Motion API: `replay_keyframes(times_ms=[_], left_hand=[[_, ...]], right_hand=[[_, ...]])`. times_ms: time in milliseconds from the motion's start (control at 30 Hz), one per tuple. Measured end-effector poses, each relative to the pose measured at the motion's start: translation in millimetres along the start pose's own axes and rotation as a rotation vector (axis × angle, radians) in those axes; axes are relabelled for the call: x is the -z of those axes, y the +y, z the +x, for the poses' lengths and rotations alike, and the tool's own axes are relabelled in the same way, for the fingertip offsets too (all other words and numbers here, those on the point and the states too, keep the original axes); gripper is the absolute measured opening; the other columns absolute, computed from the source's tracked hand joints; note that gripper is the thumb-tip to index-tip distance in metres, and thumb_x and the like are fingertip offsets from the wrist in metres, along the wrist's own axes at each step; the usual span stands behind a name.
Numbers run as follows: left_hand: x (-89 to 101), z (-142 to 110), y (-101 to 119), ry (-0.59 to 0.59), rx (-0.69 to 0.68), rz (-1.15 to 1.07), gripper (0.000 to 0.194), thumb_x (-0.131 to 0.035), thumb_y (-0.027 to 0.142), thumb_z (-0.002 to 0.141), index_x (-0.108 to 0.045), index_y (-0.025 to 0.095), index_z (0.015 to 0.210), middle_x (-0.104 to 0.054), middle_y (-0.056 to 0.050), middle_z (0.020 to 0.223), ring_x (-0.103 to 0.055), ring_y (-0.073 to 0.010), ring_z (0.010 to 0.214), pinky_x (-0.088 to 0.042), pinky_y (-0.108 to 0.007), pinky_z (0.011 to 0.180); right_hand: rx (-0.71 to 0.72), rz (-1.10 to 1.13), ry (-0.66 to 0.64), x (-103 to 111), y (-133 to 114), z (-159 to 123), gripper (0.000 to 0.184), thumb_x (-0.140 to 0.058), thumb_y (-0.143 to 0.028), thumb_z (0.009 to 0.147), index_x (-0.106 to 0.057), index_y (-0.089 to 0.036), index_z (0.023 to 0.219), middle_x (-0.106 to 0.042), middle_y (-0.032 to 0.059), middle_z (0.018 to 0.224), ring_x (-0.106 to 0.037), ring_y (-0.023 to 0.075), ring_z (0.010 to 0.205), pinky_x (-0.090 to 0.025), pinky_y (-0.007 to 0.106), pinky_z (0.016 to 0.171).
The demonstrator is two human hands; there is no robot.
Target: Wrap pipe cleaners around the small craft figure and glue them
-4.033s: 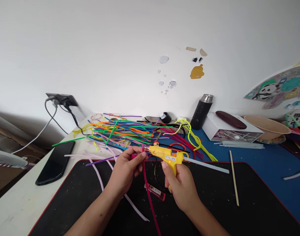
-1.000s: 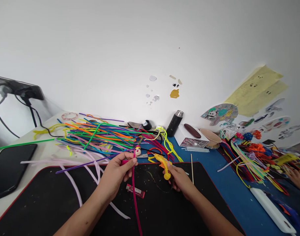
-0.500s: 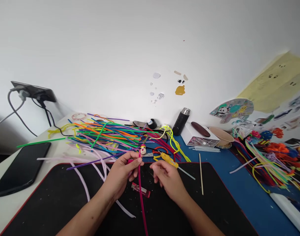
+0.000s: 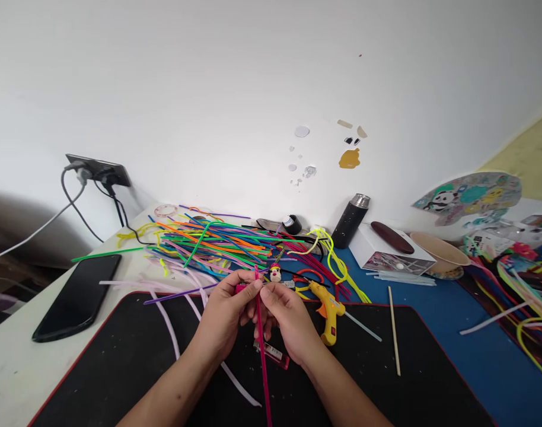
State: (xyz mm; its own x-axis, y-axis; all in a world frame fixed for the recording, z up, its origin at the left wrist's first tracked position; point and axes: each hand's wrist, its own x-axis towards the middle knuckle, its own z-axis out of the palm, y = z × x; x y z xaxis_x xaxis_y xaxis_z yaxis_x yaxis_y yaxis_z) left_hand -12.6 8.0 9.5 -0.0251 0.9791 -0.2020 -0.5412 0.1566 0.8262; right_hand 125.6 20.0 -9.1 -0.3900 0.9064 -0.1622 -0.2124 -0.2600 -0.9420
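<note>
My left hand (image 4: 226, 314) is closed, thumb and fingers pinching a magenta pipe cleaner (image 4: 264, 373) near its upper end. The long tail of it runs down toward me over the black mat (image 4: 342, 379). Close against it from the other side is my right hand (image 4: 293, 320), its thumb and fingers closed on the same pipe cleaner; the fingertips are partly hidden. Just beyond the hands stands a small figure head (image 4: 275, 273) with a pink and yellow top. Below them a red lighter (image 4: 277, 357) lies partly covered.
A yellow glue gun (image 4: 328, 314) and a wooden stick (image 4: 394, 332) lie on the right. Behind are a heap of coloured pipe cleaners (image 4: 217, 243), a black flask (image 4: 351, 222) and a white box (image 4: 391, 255). A phone (image 4: 75, 299) rests at left.
My right hand has moved left from beside the pipe cleaner and closed on it next to my left hand. The view has turned slightly left, and more of the glue gun shows.
</note>
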Motion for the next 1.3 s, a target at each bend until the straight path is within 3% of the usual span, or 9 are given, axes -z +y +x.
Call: replay_keyframes(times_ms=[167,300,467,600,700,800,900,1167,1300], left_hand=[[-1.1,-2.5,-1.6,-0.023,0.065,-0.046,0.046,-0.101,0.046,0.059,-0.07,0.02,0.083,-0.051,0.009,0.045,-0.039,-0.0068,0.038,-0.02,-0.018,0.039],[-3.4,-4.8,-2.8,-0.03,0.108,-0.041,0.046,-0.102,0.044,0.057,-0.069,0.02,0.08,-0.048,0.009,0.048,-0.036,-0.0059,0.04,-0.017,-0.018,0.039],[-3.6,-3.7,-4.6,-0.052,0.113,-0.031,0.049,-0.101,0.045,0.061,-0.076,0.018,0.095,-0.059,0.005,0.065,-0.037,-0.0045,0.044,-0.018,-0.019,0.04],[-4.0,0.2,-3.9,0.068,0.107,-0.124,0.047,-0.095,0.043,0.069,-0.077,0.017,0.104,-0.069,-0.002,0.084,-0.049,-0.008,0.056,-0.031,-0.02,0.045],[-4.1,2.3,-1.2,0.134,0.169,-0.233,0.039,-0.087,0.023,0.067,-0.077,0.017,0.103,-0.073,-0.006,0.096,-0.059,-0.0134,0.07,-0.047,-0.024,0.057],[-2.4,3.6,0.0,0.074,0.196,-0.282,0.05,-0.072,0.001,0.052,-0.075,0.019,0.098,-0.075,-0.007,0.103,-0.064,-0.0172,0.08,-0.053,-0.028,0.067],[-0.2,4.3,-1.5,0.008,0.199,-0.269,0.057,-0.065,-0.005,0.048,-0.075,0.02,0.098,-0.075,-0.006,0.106,-0.064,-0.0178,0.082,-0.052,-0.028,0.068],[-0.6,0.9,-5.3,-0.088,0.145,-0.188,0.055,-0.079,-0.001,0.062,-0.071,0.021,0.111,-0.078,-0.007,0.114,-0.072,-0.0208,0.09,-0.056,-0.033,0.084],[-1.7,-1.3,-5.0,-0.086,0.096,-0.094,0.054,-0.085,0.006,0.069,-0.069,0.022,0.117,-0.078,-0.006,0.111,-0.071,-0.0195,0.084,-0.055,-0.033,0.08]], right_hand=[[-0.001,0.111,-0.021,0.0,-0.9,-8.0,0.048,-0.081,-0.064,0.087,-0.068,-0.017,0.089,-0.072,0.0011,0.069,-0.055,0.0082,0.04,-0.039,0.018,0.037],[0.001,0.149,-0.045,0.8,-4.2,-16.2,0.045,-0.081,-0.06,0.089,-0.07,-0.016,0.085,-0.072,0.0025,0.068,-0.041,0.004,0.038,-0.024,0.018,0.036],[-0.021,0.144,0.0,7.4,-6.2,-18.9,0.045,-0.083,-0.059,0.086,-0.071,-0.016,0.085,-0.062,-0.0032,0.056,-0.032,0.0028,0.037,-0.017,0.019,0.038],[0.008,0.161,0.064,15.9,-11.4,-17.4,0.048,-0.084,-0.062,0.083,-0.073,-0.015,0.09,-0.056,-0.0063,0.052,-0.032,0.0035,0.038,-0.016,0.019,0.039],[0.031,0.188,0.109,20.6,-16.9,-16.4,0.05,-0.084,-0.063,0.083,-0.073,-0.015,0.088,-0.054,-0.007,0.052,-0.031,0.003,0.037,-0.017,0.02,0.04],[0.044,0.191,0.13,22.5,-20.2,-16.3,0.05,-0.082,-0.064,0.084,-0.072,-0.015,0.086,-0.053,-0.0072,0.052,-0.031,0.0028,0.037,-0.017,0.02,0.041],[0.05,0.196,0.138,22.6,-20.0,-16.8,0.05,-0.082,-0.064,0.085,-0.072,-0.015,0.086,-0.053,-0.0066,0.052,-0.033,0.0032,0.038,-0.017,0.02,0.041],[0.025,0.193,0.136,16.2,-18.8,-20.3,0.054,-0.081,-0.067,0.085,-0.073,-0.014,0.088,-0.055,-0.0054,0.051,-0.032,0.0039,0.036,-0.018,0.02,0.037],[0.028,0.163,0.111,13.2,-20.0,-22.2,0.057,-0.077,-0.069,0.087,-0.075,-0.013,0.091,-0.056,-0.0045,0.051,-0.033,0.0041,0.037,-0.019,0.019,0.037]])
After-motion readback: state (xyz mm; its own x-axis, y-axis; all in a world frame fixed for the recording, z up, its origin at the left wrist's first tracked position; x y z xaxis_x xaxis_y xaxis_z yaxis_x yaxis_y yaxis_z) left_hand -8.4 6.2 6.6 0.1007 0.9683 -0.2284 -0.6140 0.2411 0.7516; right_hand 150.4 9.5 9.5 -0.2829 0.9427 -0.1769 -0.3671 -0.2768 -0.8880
